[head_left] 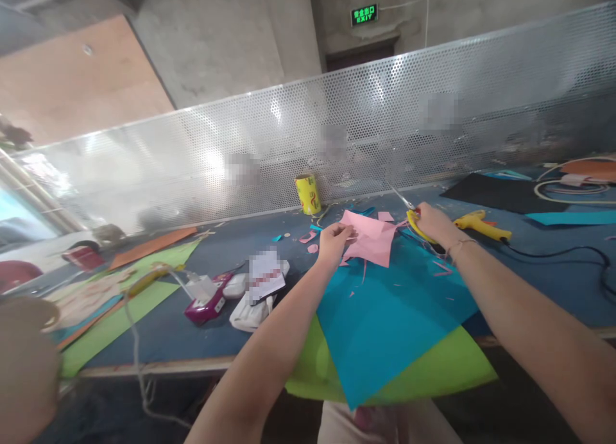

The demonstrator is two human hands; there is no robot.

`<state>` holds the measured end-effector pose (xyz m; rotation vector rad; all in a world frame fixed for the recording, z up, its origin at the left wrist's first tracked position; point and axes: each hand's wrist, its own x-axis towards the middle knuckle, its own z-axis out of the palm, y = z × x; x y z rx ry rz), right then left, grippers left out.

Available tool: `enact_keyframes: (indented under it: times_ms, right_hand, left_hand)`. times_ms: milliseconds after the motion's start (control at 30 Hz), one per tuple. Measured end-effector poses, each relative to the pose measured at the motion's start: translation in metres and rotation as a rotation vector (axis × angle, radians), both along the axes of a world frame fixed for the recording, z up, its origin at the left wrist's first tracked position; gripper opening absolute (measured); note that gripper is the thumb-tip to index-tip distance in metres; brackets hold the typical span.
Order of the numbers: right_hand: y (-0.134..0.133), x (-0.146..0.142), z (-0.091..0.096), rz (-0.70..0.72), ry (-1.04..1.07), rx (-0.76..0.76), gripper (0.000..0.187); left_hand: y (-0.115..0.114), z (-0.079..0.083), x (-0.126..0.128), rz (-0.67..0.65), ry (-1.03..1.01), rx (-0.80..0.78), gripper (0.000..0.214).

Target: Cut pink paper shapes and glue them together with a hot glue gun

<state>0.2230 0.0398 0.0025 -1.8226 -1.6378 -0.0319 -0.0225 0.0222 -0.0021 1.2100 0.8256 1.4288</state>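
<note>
My left hand (335, 244) pinches the left side of a pink sheet (373, 242), which has an angular cut outline. In my right hand (433, 226) is a pair of scissors (412, 219) with yellow handles, fingers closed round the grips and metal blades pointing up and away. The blades are apart from the sheet's main part. Small pink scraps (312, 248) lie around the sheet. Under it spreads a large blue sheet (394, 322), hanging over the table's front edge on top of a lime green sheet (462, 360).
A yellow glue gun (482, 226) with a black cord lies at the right. Behind stand a yellow cardboard tube (308, 194) and a perforated metal screen (212, 168). Leftward are a purple power strip (206, 306), green sheets (122, 319) and a black sheet (500, 192) far right.
</note>
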Motion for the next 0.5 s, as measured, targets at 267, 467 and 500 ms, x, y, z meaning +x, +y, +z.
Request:
enact_keyframes:
  times_ms: [267, 467, 500]
  right_hand:
    - [0.004, -0.006, -0.003, 0.07, 0.266, 0.052, 0.026]
    - [-0.024, -0.061, 0.017, 0.598, 0.887, -0.092, 0.035]
    - [-0.029, -0.069, 0.019, 0.633, 0.881, -0.093, 0.035]
  left_hand:
    - [-0.003, 0.002, 0.001, -0.002, 0.0, -0.001, 0.024]
    - [-0.001, 0.0, 0.001, -0.006, -0.021, 0.019, 0.023]
    - [-0.001, 0.0, 0.001, -0.004, -0.019, 0.021, 0.023]
